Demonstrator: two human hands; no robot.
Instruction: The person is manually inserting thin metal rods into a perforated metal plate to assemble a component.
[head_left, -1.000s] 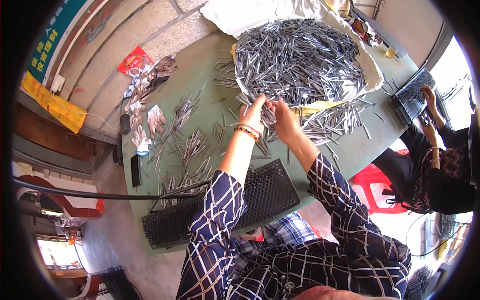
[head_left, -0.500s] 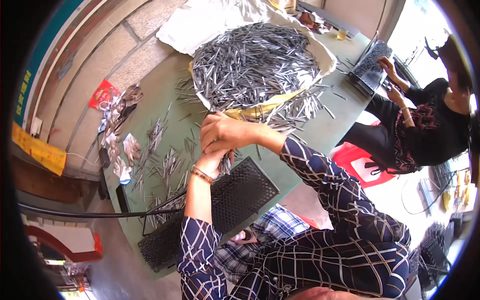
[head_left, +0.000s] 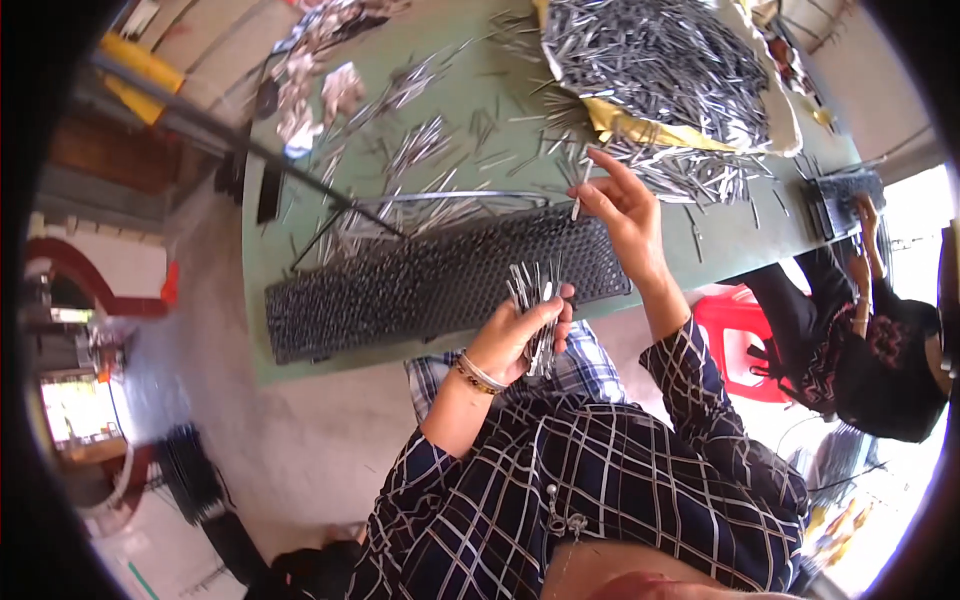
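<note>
Half a second earlier both hands were held together near the edge of the big heap; now they are parted. The left hand (head_left: 522,335) has been drawn back toward the body and is seen at the near edge of the counter (head_left: 300,330), its fingers (head_left: 556,306) clenched around a bundle of thin metal rods (head_left: 538,300) that stands upright and fans out above the fist. The right hand (head_left: 625,205) is raised over the right end of the black perforated tray (head_left: 440,280), and a single metal rod (head_left: 577,200) is pinched, pointing down, between thumb and forefinger while the other fingers are spread loose. The view has also shifted, so that the tray now lies across the middle of the picture.

The tray is set lengthwise along the counter's near side; whether its holes are filled cannot be told. Behind it, loose rods are scattered in small clusters over the green surface. At the far right, a large heap of rods (head_left: 660,60) is held on a yellow and white sheet (head_left: 640,128), with some spilling off its near edge. At the counter's right end, a second dark tray (head_left: 840,192) is touched by another person's hand (head_left: 862,212).
</note>
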